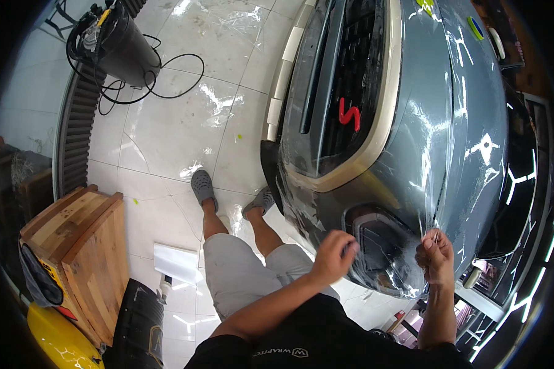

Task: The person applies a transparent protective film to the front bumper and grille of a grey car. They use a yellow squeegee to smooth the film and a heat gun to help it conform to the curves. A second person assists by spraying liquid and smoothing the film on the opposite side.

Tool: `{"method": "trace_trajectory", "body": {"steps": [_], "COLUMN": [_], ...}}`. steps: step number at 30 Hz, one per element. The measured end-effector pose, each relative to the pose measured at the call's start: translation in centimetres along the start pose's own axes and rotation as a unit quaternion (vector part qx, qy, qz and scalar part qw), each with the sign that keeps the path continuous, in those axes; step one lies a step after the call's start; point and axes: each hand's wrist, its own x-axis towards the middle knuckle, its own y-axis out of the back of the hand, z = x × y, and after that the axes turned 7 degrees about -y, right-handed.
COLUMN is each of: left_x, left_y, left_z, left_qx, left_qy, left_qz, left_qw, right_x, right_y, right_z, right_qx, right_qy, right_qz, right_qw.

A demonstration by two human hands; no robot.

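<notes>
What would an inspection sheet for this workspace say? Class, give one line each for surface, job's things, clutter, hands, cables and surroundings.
Surface: glossy white tile floor, with glare.
Job's things: grey car front; clear film draped over its panel, wrinkled near the lamp recess.
Clutter: wooden crate, yellow part, white sheet on the floor.
Hands: left hand pinches the film at the recess; right hand grips the film edge in its fingers.
Cables: black cable looped on the floor beside a black bin.
Surroundings: ribbed strip along the wall; lit ceiling reflected in the car.
</notes>
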Motion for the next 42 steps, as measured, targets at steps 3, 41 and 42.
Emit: {"method": "trace_trajectory", "body": {"steps": [3,41,42], "left_x": [2.7,11.3,11.3], "left_y": [-2.6,-9.9,-9.9], "left_z": [5.6,10.6,10.5], "left_qx": [0.013,0.103,0.103], "left_qy": [-0.247,-0.488,-0.488], "left_qz": [-0.07,-0.243,-0.239], "left_qw": [0.966,0.832,0.833], "right_x": [0.4,9.1,9.1], "right_y": [1.2,-6.1,-6.2], "right_z": [-0.6,3.2,3.4], "right_qx": [0.073,0.148,0.146], "right_qy": [-0.06,-0.356,-0.365], "right_qz": [-0.082,-0.351,-0.357], "right_qw": [0.992,0.853,0.847]}}
